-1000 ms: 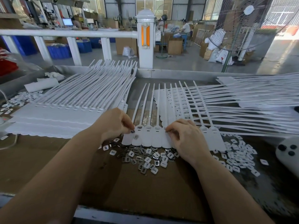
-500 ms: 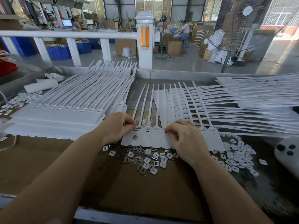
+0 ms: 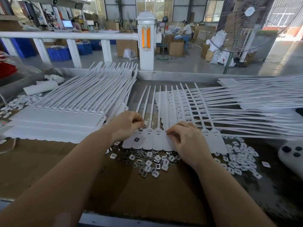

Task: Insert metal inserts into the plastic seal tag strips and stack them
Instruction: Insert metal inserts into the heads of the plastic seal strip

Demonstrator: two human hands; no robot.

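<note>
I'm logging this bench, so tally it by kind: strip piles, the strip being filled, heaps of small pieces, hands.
Strip piles: 2, left, right
Strip being filled: 1
Heaps of small pieces: 3, left, middle, right
Hands: 2, left hand, right hand
Total: 8

matt white plastic seal tag strips (image 3: 153, 138), shiny metal inserts (image 3: 142, 171), dull brown cardboard tabletop (image 3: 49, 161)

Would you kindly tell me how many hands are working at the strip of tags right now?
2: the left hand pinches a metal insert at the strip's left end; the right hand rests further right, covering some tags.
</note>
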